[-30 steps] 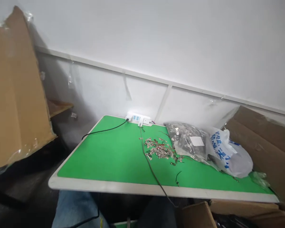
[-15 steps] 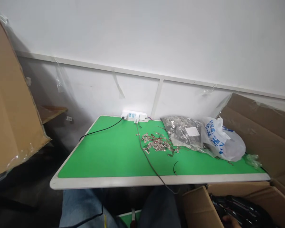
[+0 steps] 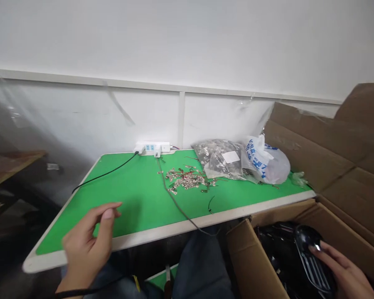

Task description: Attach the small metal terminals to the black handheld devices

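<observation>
Inside a cardboard carton (image 3: 252,261), a right hand (image 3: 345,270) rests on a stiff-looking, slick black part with chrome slats (image 3: 313,259), best held by its rim; whether that grip is closed is unclear. The left hand (image 3: 85,245) hangs open above the green bench (image 3: 134,195).

A green-topped table (image 3: 149,233) with a pale rim carries a white power strip (image 3: 152,147) at 12 o'clock. A black cable (image 3: 106,174) runs from it toward 9 o'clock, and a grey cable (image 3: 174,199) crosses to the near edge. Loose metal terminals (image 3: 185,179) lie mid-table, a clear bag of metal parts (image 3: 220,158) at 1 o'clock, a white-and-blue plastic bag (image 3: 266,162) at 2 o'clock, and a short black wire (image 3: 210,203) at 4 o'clock.
</observation>
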Action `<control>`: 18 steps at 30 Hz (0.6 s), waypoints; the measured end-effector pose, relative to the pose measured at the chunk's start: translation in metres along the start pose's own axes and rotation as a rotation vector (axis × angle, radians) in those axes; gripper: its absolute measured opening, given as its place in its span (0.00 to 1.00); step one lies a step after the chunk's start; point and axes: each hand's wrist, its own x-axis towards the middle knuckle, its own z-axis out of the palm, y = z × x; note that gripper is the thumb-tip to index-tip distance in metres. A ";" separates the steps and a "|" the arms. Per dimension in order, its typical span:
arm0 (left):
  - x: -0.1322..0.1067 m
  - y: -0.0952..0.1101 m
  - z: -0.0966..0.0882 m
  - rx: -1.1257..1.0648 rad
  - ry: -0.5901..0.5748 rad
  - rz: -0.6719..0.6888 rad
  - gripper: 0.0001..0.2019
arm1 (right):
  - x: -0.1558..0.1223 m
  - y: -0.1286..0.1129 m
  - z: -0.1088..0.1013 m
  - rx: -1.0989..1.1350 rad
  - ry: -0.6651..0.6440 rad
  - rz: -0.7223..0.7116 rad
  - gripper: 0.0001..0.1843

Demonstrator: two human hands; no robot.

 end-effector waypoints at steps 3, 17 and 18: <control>0.043 0.024 0.047 -0.215 -0.253 0.127 0.12 | -0.010 -0.058 0.019 0.286 0.046 -0.026 0.27; 0.086 0.023 0.188 -0.606 -0.403 0.014 0.25 | -0.013 -0.306 0.313 0.461 -0.321 -1.381 0.18; 0.086 0.019 0.187 -0.589 -0.382 -0.040 0.23 | -0.022 -0.309 0.327 0.485 -0.385 -1.303 0.19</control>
